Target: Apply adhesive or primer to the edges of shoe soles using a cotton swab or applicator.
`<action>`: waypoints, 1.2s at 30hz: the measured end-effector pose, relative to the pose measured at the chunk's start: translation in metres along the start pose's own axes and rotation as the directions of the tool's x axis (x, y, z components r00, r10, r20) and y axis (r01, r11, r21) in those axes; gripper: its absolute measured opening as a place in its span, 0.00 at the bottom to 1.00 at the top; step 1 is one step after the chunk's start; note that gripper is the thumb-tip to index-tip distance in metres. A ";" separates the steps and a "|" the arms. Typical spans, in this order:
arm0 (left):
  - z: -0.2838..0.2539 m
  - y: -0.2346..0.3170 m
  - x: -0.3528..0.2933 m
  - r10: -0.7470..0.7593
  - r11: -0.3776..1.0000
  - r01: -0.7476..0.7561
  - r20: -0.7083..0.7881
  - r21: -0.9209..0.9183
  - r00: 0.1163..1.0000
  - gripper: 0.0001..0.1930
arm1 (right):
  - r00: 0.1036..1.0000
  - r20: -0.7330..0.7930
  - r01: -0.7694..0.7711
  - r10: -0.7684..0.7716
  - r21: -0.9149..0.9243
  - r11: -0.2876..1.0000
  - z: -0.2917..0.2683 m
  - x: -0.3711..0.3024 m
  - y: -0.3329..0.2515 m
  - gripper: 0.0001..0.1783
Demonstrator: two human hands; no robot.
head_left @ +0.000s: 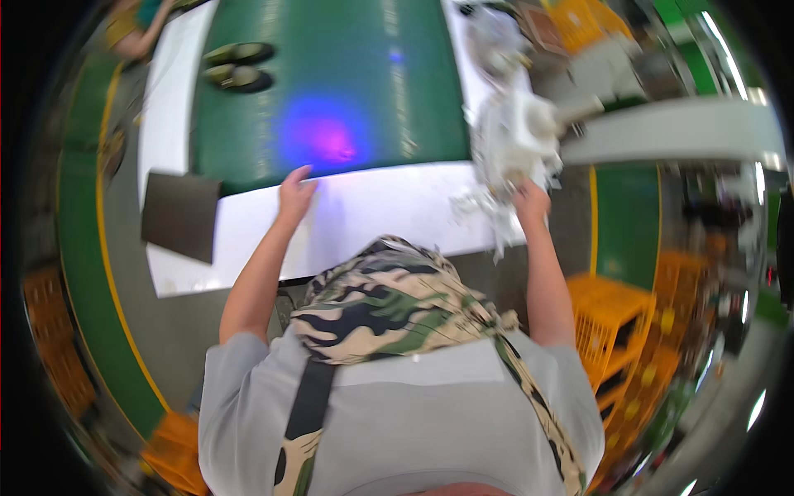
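My left hand (296, 195) is over the white near edge of the conveyor table (380, 194), close to the green belt (356, 91). Its fingers are loosely bent and apart, with nothing in them. At the right corner, my right hand (532, 201) reaches into a heap of crumpled, thin white wrapping material (496, 161). Blur and the white heap hide its fingertips, so I cannot make out whether they grip any of it. A pair of dark shoes with pale insoles (238, 66) lies on the belt at the far left, apart from both hands.
A dark flat board (180, 217) lies on the table's left corner. Clear plastic bags (494, 37) are piled along the right rim. Orange crates (608, 318) stand at the right, more at the lower left. Another person's arm (141, 37) shows at the far left.
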State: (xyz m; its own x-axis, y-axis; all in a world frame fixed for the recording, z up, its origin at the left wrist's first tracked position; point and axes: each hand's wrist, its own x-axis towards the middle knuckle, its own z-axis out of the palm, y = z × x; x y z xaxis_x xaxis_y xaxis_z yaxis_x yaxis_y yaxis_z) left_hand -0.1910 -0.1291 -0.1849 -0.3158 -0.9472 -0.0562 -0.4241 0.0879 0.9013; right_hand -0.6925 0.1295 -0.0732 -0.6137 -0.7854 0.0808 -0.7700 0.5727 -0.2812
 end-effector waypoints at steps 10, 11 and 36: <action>-0.061 0.013 0.142 -0.173 0.978 0.196 -0.259 0.067 0.950 0.37 | 0.716 0.261 -0.686 0.647 0.437 0.582 0.004 -0.006 0.071 0.05; -0.075 0.016 0.157 -0.176 0.968 0.213 -0.245 0.132 0.953 0.39 | 0.695 0.258 -0.709 0.671 0.402 0.580 0.002 -0.001 0.066 0.06; -0.144 -0.024 0.368 -0.118 0.081 -0.319 0.327 0.944 0.938 0.14 | 0.573 0.312 -0.804 0.758 0.391 0.448 -0.001 0.014 0.042 0.08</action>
State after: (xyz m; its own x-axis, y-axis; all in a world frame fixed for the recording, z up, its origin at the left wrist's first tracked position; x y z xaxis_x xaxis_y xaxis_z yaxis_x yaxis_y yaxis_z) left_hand -0.1744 -0.5246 -0.1656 -0.5235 -0.7976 -0.2995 -0.7351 0.6006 -0.3145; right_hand -0.7335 0.1427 -0.0827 -0.8809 -0.0894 -0.4648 0.2172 0.7962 -0.5647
